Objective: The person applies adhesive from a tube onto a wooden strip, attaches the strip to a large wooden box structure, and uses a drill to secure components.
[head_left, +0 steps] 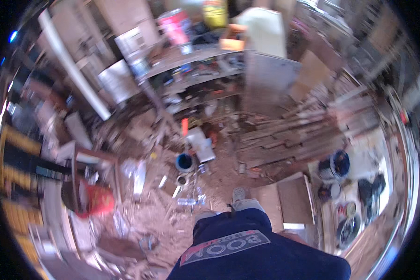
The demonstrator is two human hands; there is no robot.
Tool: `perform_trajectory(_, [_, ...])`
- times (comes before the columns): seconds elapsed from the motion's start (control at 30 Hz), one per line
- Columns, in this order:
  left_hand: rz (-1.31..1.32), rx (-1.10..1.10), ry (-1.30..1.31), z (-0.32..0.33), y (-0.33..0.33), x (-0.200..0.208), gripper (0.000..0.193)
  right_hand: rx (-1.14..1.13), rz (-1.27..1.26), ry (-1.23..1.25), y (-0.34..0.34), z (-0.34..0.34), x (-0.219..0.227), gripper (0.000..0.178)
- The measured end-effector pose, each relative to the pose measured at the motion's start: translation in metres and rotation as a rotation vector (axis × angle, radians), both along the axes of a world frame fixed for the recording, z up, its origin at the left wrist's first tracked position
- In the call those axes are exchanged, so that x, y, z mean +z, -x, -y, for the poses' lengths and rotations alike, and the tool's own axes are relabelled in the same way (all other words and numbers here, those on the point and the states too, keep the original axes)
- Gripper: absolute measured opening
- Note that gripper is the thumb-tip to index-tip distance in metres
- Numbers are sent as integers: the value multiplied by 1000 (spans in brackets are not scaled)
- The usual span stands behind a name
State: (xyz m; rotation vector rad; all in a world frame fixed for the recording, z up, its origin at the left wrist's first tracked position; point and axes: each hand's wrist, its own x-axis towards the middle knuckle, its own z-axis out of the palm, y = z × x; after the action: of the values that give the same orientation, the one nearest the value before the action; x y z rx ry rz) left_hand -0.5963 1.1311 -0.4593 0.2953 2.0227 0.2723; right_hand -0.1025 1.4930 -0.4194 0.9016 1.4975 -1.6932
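Neither of my hands shows in the head view. My dark blue shirt (247, 252) fills the lower middle, and my two grey shoes (240, 196) stand on a dusty floor strewn with sawdust. Just ahead of my feet lie a clear plastic bottle (191, 201), a small open tin (182, 179) and a round blue can (184, 162). The whole picture is smeared by motion.
A pile of wooden planks (294, 135) lies to the right, with a flat wooden panel (291, 198) beside my right foot. Buckets (336, 165) and dark tins stand at far right. A cluttered shelved workbench (196, 70) is ahead. A red object (98, 200) sits at left.
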Motion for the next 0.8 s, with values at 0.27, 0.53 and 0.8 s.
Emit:
perform_trajectory(0.27, [-33,-409,-81,-212,100,-24,38,-357,-51,-38,34,59,14,30])
perform_trajectory(0.53, [-28,-797,-134,-326,147,-31,37,-770,-9,-49,85,218,43,31])
perform_trajectory(0.8, [11,-1126,-135,-363,128,-48,35,-1121,58,-28,156,374,71,32])
